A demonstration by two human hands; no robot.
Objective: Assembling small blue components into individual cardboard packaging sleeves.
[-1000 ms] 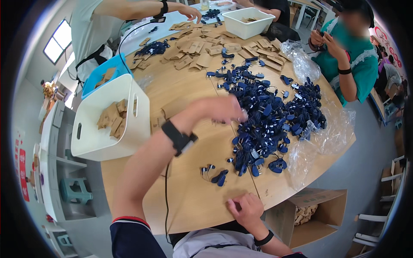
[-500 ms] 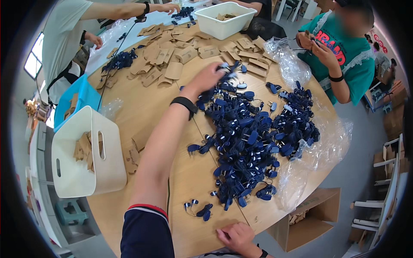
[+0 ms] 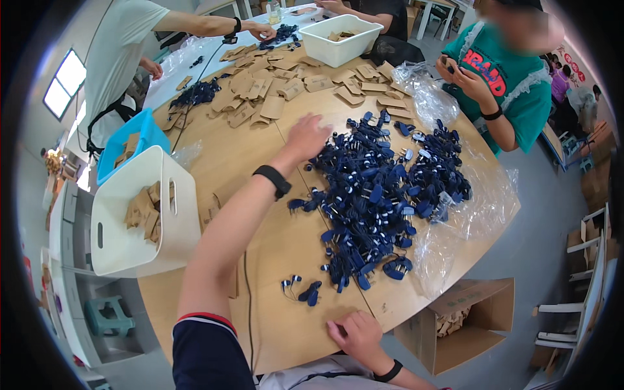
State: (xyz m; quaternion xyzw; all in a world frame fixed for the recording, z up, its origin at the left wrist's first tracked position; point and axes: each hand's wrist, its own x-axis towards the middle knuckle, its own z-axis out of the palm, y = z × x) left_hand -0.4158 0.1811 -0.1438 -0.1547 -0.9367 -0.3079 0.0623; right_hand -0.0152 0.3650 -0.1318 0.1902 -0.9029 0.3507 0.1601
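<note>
A large heap of dark blue wired earphones point(image 3: 364, 195) with white tips lies bundled on the wooden table. At the heap's far left edge, my left hand point(image 3: 309, 138) is open, its fingertips against the outer earphones. My right hand point(image 3: 359, 335) rests at the near table edge with its fingers loosely curled in and nothing showing in it. Just ahead and left of it lies a separate earphone bundle point(image 3: 311, 294).
Beyond the heap spread flat brown paper pouches point(image 3: 260, 91). Bins stand around: a white one point(image 3: 185, 227) at left, a blue one point(image 3: 146, 127), another white one point(image 3: 338, 52) at the back. Plastic film point(image 3: 448, 253) and a cardboard box point(image 3: 481, 325) are at right. Two co-workers' hands point(image 3: 263, 31) point(image 3: 471, 84) are busy.
My left hand has come back nearer and left, from above the heap's far end to its left edge. The right hand stays at the near edge. The whole view has shifted slightly.
</note>
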